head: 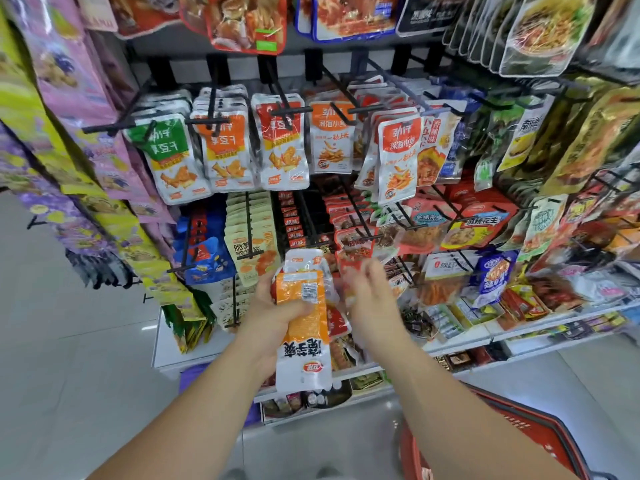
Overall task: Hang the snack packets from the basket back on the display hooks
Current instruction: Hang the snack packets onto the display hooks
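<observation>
Shop rack (346, 60) fills the view, its hooks (287, 110) packed with hanging snacks (225, 150). Red basket (540, 434) sits low at 5 o'clock. Left hand (273, 306) clamps a stack of packets (304, 334) — long axis upright. Right hand (370, 299) just beside at 3 o'clock, fingers spread, blurred, seemingly empty. Hooks lie at 12 — hung stock crowds them.

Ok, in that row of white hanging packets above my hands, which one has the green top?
The leftmost packet in the row; its header is green, while the others beside it have orange or red ones.
</observation>
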Action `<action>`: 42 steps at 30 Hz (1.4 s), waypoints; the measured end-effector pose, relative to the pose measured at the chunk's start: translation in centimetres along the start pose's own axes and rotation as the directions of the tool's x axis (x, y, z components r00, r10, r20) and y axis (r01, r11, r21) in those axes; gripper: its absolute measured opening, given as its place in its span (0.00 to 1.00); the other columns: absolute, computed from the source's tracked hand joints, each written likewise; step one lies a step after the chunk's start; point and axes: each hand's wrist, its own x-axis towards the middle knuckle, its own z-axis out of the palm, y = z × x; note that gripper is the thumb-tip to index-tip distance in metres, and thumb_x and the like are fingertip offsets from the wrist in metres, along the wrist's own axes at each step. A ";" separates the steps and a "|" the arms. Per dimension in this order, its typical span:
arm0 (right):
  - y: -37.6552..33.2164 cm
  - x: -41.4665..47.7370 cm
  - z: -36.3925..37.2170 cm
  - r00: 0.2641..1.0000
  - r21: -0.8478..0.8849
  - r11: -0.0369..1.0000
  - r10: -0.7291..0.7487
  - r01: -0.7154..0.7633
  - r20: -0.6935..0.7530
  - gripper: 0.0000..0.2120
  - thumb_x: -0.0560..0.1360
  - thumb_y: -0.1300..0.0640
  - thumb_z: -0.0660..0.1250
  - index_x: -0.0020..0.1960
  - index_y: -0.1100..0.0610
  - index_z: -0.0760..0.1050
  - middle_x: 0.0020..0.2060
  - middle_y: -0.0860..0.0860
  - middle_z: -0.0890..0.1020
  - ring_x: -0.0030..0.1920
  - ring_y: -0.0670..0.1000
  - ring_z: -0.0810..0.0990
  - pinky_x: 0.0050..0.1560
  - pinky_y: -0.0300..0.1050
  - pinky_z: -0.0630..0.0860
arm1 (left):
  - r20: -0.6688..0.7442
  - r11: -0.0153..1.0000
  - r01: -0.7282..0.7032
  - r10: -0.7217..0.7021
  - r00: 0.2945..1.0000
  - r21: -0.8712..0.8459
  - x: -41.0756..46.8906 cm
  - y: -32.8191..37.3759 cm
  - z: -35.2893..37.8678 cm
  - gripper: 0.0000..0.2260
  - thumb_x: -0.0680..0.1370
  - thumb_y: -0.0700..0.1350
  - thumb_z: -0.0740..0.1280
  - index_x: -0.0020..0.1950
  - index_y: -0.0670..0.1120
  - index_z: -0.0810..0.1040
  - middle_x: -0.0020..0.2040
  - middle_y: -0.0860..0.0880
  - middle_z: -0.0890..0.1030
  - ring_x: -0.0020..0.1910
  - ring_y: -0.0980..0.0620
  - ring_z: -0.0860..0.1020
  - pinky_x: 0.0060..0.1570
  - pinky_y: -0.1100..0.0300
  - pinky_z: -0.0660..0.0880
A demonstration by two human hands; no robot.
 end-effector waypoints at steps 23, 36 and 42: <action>-5.9 0.9 -0.8 0.991 -0.031 0.999 -0.005 0.010 0.134 0.09 0.76 0.53 0.76 0.54 0.54 0.80 0.45 0.52 0.88 0.47 0.54 0.87 0.51 0.54 0.82 | -0.005 0.976 -0.101 0.102 0.995 -0.195 -2.8 4.4 1.3 0.33 0.73 0.25 0.72 0.66 0.58 0.73 0.43 0.47 0.88 0.41 0.43 0.87 0.42 0.45 0.84; -12.5 2.3 1.6 0.969 -0.001 0.977 -0.210 0.212 0.127 0.03 0.83 0.51 0.67 0.52 0.43 0.77 0.52 0.42 0.84 0.54 0.45 0.80 0.50 0.44 0.75 | -0.199 0.929 -0.319 0.282 0.938 -0.185 -3.6 9.1 -1.2 0.30 0.73 0.26 0.73 0.62 0.57 0.75 0.43 0.45 0.87 0.35 0.46 0.85 0.34 0.50 0.81; -14.6 3.3 4.4 0.961 0.057 0.971 -0.239 0.234 0.138 0.29 0.84 0.43 0.62 0.81 0.52 0.61 0.78 0.46 0.67 0.77 0.49 0.66 0.72 0.49 0.65 | -0.230 0.906 -0.375 0.329 0.916 -0.197 -3.6 10.4 -2.9 0.29 0.74 0.26 0.72 0.58 0.60 0.74 0.47 0.43 0.86 0.37 0.45 0.85 0.39 0.47 0.80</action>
